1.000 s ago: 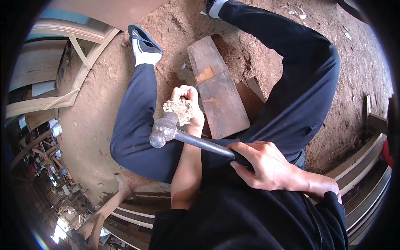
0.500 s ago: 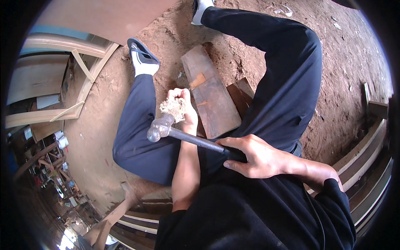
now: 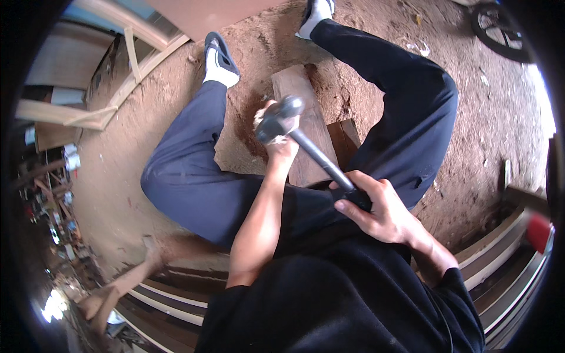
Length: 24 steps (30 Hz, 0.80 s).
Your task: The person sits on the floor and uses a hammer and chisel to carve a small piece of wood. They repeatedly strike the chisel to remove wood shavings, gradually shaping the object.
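My right hand [image 3: 379, 206] is closed round the dark grip of a hammer [image 3: 322, 157]. Its metal head, blurred, is in front of my left hand [image 3: 283, 148] and covers most of the fingers. A frayed, fibrous tan end [image 3: 258, 119] of something shows beside the hammer head; the earlier frame has my left fist wrapped round it. What lies below that frayed end is hidden. Under both, a long wooden board [image 3: 315, 120] lies on the ground between my legs. A smaller brown wood piece [image 3: 344, 138] rests against its right side.
A pale wooden frame [image 3: 141, 73] stands at the upper left, near my left foot. Slatted wood [image 3: 488, 253] runs behind me on both sides. There is a wheel [image 3: 500, 32] at the upper right, a blurred red object [image 3: 537, 232] at the right edge and clutter [image 3: 59, 220] far left.
The hammer head has swung up and away from me, now overlapping my left hand. My head view has shifted, so a wheel and a red object show at the right.
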Each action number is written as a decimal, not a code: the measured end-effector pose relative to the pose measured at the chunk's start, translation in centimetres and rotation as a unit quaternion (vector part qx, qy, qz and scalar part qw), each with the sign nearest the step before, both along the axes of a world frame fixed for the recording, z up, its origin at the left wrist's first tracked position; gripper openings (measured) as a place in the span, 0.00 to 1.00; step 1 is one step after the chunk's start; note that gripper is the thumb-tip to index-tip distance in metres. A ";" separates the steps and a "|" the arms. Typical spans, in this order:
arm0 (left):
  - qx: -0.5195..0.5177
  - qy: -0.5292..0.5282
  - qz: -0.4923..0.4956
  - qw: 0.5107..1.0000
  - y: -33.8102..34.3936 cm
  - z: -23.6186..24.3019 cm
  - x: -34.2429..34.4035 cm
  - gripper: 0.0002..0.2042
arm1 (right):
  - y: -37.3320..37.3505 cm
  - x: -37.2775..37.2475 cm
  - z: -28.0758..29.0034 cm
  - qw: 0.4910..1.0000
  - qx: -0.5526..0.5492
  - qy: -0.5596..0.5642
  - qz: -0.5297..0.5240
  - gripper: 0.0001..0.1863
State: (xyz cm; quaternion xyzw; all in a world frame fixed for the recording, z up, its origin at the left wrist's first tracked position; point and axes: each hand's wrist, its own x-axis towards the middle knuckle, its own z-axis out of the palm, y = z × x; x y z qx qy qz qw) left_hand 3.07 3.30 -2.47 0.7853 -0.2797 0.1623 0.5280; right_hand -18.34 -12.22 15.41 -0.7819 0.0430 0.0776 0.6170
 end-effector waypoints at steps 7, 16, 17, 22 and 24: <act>-0.114 0.227 -0.087 0.963 -6.7 4.5 -5.0 0.05 | -1.3 -1.7 1.1 0.989 0.006 0.109 -0.105 0.15; -0.244 0.238 -0.149 0.928 -10.1 2.3 -7.4 0.14 | -1.1 -3.3 -0.4 0.972 0.003 0.118 -0.202 0.13; -0.210 0.158 -0.111 0.958 -10.1 2.4 -7.2 0.15 | -1.1 -3.3 -0.6 0.971 0.004 0.123 -0.205 0.13; -0.171 0.092 -0.049 0.980 -8.9 4.0 -6.3 0.17 | -1.2 -2.5 -0.4 0.971 0.003 0.119 -0.209 0.21; -0.186 0.075 -0.041 0.979 -8.9 4.1 -5.9 0.18 | -1.0 -2.1 -0.2 0.973 -0.009 0.113 -0.203 0.22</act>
